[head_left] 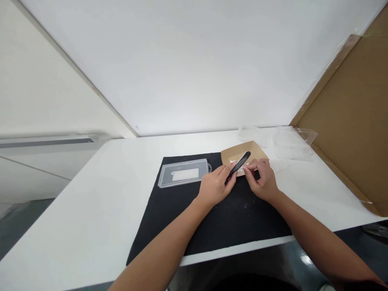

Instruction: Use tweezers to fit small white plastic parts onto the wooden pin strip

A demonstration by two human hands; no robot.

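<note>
My left hand (216, 184) is closed around a slim black tool (239, 163), which looks like a nail file and points up and to the right. My right hand (263, 178) is just to its right, fingers pinched at the tool's side on something small that I cannot make out. Both hands hover over a black mat (188, 218), at the near edge of a shallow brown paper tray (256, 148) that holds small white bits. White specks lie on the mat below the hands.
A clear plastic case (183, 173) with a white label lies on the mat to the left. Clear plastic packaging (292, 147) lies behind the tray. A large cardboard sheet (354, 113) leans at the right. The white table (91, 210) ends close to me.
</note>
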